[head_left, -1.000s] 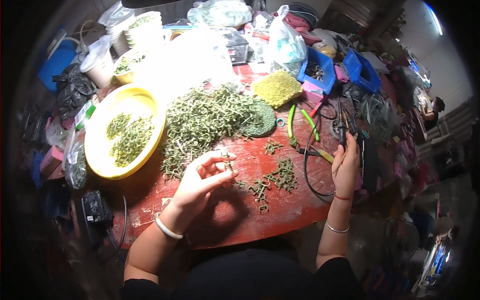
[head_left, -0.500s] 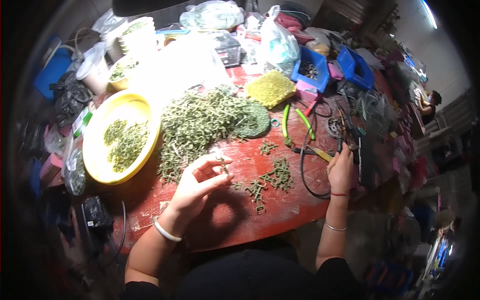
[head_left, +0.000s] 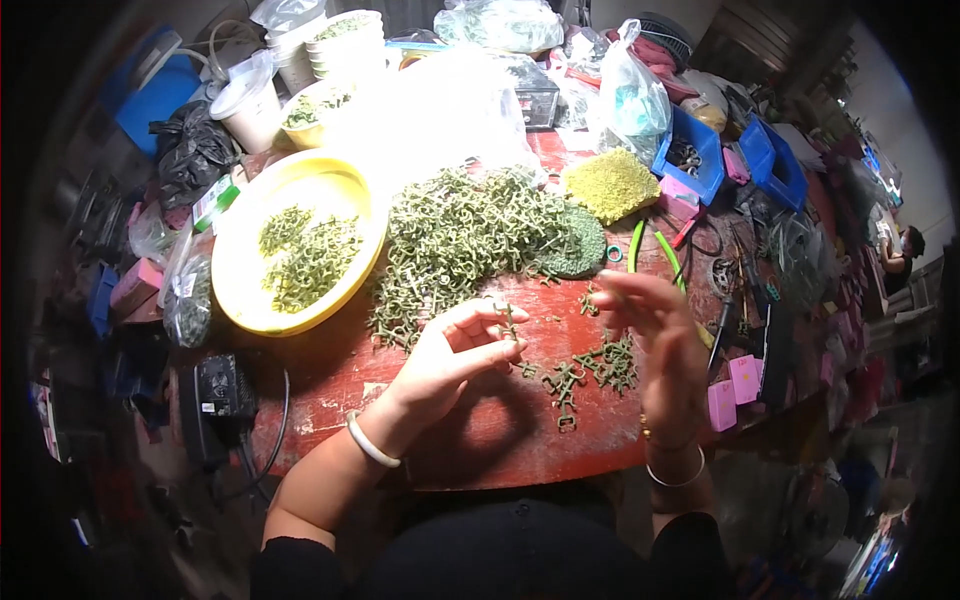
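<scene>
My left hand (head_left: 455, 350) pinches a small, stick-like green piece (head_left: 509, 322) between thumb and fingers above the red table. To its right, my right hand (head_left: 655, 325) is raised and blurred, its fingers extended and nothing visible in them. Between and below the hands lies a small cluster of green pieces (head_left: 610, 362), with some linked pieces (head_left: 565, 385) trailing toward me. A big heap of similar curled green pieces (head_left: 460, 225) spreads beyond my left hand. Next to the heap are a round green textured pad (head_left: 580, 245) and a yellow rough block (head_left: 610, 185).
A yellow basin (head_left: 240, 310) with more green pieces stands at left. Green-handled pliers (head_left: 672, 260), a black-handled pen-like tool (head_left: 720, 330) and pink boxes (head_left: 722, 405) lie at right. Blue bins (head_left: 692, 150) stand farther back. A black power box (head_left: 222, 388) sits at the near left.
My right hand has left the black-handled tool at the right and moved left, toward my left hand. My left hand keeps its pinch on the green piece. The whole view has shifted.
</scene>
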